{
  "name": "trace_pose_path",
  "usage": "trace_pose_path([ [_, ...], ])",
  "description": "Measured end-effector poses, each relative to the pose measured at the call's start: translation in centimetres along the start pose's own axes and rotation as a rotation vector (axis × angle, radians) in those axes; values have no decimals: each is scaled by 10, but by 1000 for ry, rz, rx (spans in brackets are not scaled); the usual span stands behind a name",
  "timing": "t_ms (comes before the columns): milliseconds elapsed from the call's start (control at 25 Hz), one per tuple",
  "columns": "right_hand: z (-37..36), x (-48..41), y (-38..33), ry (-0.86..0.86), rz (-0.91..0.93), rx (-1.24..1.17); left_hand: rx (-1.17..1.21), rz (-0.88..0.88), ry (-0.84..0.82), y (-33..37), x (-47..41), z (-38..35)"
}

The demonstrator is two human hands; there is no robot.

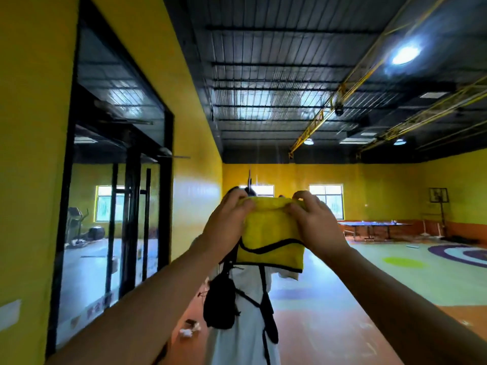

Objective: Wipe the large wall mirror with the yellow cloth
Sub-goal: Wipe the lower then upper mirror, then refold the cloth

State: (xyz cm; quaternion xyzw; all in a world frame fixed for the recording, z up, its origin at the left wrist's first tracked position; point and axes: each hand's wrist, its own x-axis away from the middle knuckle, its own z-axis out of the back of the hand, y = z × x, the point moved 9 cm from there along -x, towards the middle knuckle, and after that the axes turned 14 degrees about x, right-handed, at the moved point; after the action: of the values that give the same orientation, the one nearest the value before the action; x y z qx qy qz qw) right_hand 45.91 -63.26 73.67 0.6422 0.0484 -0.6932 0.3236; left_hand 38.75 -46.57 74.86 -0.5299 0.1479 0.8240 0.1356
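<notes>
While aloft, yellow cloth [271,233] lengthwise downward

Forearms [147,306] bare up to the elbows. In reflection: white top [245,341] w/ black harness straps [263,288], black pouch [220,304] hanging at left.

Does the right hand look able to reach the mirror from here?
Probably yes. The right hand and left hand pinch the yellow cloth by its top edge, raised toward the mirror; nothing shows between cloth and glass, though contact is unclear.
</notes>
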Motion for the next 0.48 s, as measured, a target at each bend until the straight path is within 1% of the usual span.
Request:
trace_pose_path([
  [80, 3, -43, 26, 82, -3, 47, -5, -23, 83, 5, -47, 11],
  [160, 9, -90, 52, 146, -6, 118, -30, -76, 209, 11, -93, 29],
  [240, 14, -132, 71, 200, 4, 204, -276, -243, 251, 19, -135, 33],
  [280, 16, -147, 77, 218, 12, 242, -320, -266, 248, 18, -153, 33],
  [320, 14, -159, 82, 219, 17, 279, -319, -237, 239, 17, -170, 33],
  [360, 10, -166, 85, 181, 14, 322, -332, -192, 227, 16, -180, 31],
  [440, -6, -169, 87, 54, -21, 390, -391, -102, 203, 17, -188, 21],
  [480, -12, -167, 87, 11, -52, 397, -448, -97, 209, 21, -186, 17],
])
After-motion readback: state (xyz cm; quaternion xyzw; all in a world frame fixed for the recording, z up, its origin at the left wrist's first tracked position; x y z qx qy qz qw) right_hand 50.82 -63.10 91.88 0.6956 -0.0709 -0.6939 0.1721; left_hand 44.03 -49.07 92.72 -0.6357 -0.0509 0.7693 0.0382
